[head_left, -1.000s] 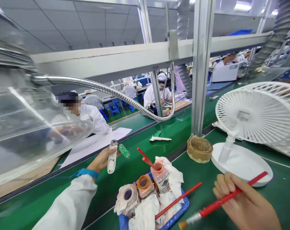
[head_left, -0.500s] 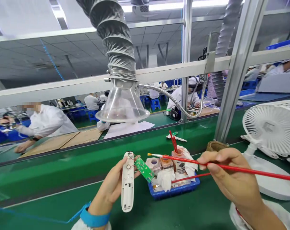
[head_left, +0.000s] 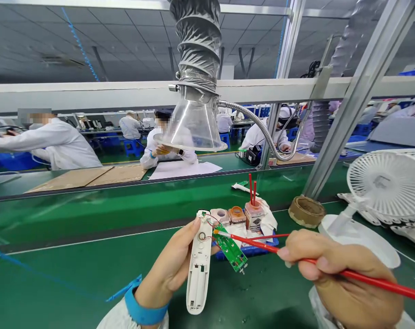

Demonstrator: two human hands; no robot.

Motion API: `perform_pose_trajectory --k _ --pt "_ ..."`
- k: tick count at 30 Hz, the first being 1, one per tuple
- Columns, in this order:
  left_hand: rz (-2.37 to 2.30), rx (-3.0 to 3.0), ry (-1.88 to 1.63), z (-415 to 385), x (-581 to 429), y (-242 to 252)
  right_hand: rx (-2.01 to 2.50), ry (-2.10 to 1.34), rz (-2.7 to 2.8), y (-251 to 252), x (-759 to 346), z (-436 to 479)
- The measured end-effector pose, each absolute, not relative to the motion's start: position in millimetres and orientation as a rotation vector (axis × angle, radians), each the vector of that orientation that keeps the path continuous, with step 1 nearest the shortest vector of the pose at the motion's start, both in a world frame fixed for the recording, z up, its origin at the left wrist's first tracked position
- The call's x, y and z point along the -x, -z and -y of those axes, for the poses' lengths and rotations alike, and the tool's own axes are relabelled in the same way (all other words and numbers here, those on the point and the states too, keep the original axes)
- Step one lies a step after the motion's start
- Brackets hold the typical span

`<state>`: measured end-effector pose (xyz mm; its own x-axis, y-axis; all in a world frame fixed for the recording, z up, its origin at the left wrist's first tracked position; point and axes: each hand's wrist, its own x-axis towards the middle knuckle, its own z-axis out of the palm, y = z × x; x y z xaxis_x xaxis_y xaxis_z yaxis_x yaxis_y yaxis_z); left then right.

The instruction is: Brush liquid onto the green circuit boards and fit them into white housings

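My left hand is closed around a long white plastic housing, held upright with its hollow inner side facing me. A green circuit board hangs beside the housing's right edge, joined to it by thin red wires. In my right hand is a slim red-handled paintbrush, gripped between thumb and fingers. Its tan bristle tip lies over the upper left end of the board; whether it touches cannot be seen. Behind the board sits a blue tray with a pink-stained bottle holding red sticks.
A clear fume hood on a grey duct hangs above the bench. At right stand a tape roll and a white fan. Another white part with a board lies behind the tray. Co-workers in white sit across the line.
The brush tip has moved down from above the tray to the circuit board. My left hand has brought the housing and board right, in front of the tray. The camera view has tilted.
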<state>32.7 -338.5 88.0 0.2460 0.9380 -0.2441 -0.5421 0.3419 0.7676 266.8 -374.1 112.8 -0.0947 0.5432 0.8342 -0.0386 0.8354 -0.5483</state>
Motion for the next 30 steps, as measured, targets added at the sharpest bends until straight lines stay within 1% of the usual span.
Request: perform_pose_trajectory --k 6,12,19,26,30 --pt "-0.796 -0.654 -1.102 341.6 -36.5 -89.6 0.389 -0.484 1.704 -110.0 -266.7 368.7" --pt "-0.826 -0.756 -1.111 339.8 -38.4 -88.2 0.400 -0.559 1.770 -102.5 -276.7 376.6" --pt "-0.816 -0.776 -1.105 342.4 -37.6 -91.9 0.417 -0.600 1.777 -114.0 -277.4 382.4" --pt "-0.827 -0.742 -1.117 342.2 -36.1 -89.5 0.588 -0.495 1.585 -104.6 -277.0 386.5" --pt "-0.822 -0.696 -1.142 342.7 -32.0 -90.9 0.671 -0.473 1.610 -102.8 -284.3 384.3"
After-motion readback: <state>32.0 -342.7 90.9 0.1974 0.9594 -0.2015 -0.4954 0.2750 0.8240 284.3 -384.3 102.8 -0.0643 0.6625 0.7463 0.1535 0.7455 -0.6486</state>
